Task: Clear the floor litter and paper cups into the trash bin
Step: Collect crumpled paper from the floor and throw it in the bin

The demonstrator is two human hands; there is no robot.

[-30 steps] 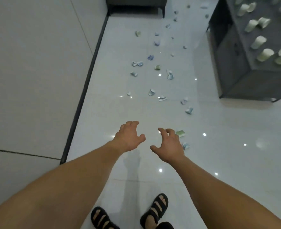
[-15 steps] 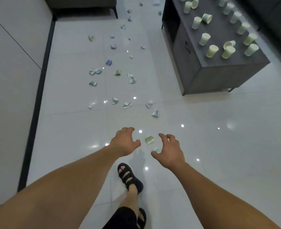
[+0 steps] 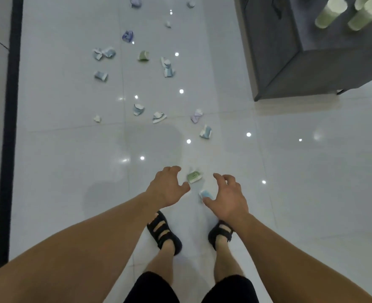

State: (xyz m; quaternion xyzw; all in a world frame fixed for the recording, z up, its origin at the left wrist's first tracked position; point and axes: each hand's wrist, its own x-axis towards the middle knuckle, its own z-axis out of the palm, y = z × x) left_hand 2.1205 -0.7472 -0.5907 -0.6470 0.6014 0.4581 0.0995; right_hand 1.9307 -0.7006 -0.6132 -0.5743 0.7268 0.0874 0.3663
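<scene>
Both hands are out over the tile floor [image 3: 312, 193], holding nothing. Left hand [image 3: 168, 188]: fingers spread, loosely curled, empty. Right hand [image 3: 229, 196]: same. Green crumpled paper scrap [image 3: 194, 177] lies between the two, just ahead of the thumbs. Blue scrap [image 3: 206, 194] is right by the right thumb; I can't tell if it's touching. More litter pieces [image 3: 206, 131] are scattered further ahead. Paper cups [image 3: 330, 12] stand on the grey cabinet [image 3: 312, 62], well ahead-right of the right hand.
</scene>
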